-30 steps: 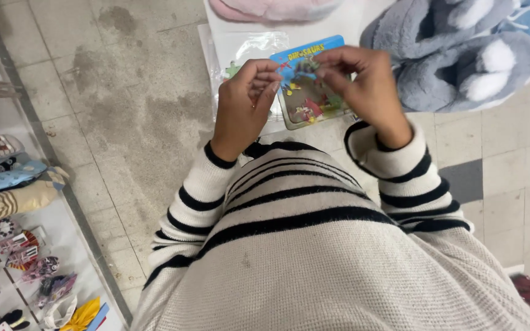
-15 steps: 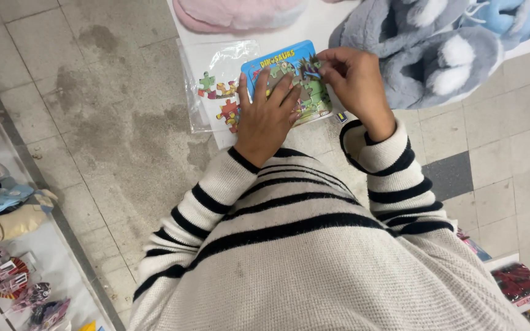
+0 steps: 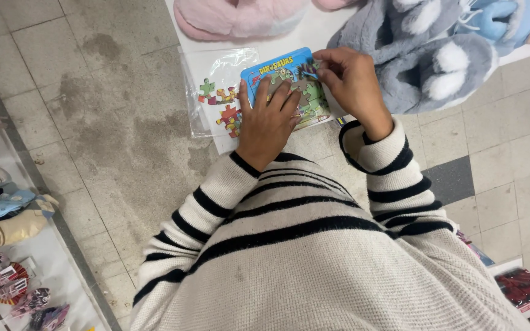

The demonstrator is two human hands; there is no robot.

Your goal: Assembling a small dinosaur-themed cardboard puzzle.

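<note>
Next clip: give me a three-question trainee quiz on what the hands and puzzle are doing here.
1. True or false: the left hand lies flat on the blue puzzle board.
2. The right hand pinches: A) a slipper B) a puzzle piece C) the plastic bag.
3. Fill in: loose puzzle pieces lie inside a clear ____ beside the board.

Key:
1. True.
2. B, at the board's upper right edge.
3. plastic bag, on the white surface by the grey plush slippers.

1 head-worn camera looks steeply down, close over the white table (image 3: 332, 30) edge and tiled floor (image 3: 81, 104).
</note>
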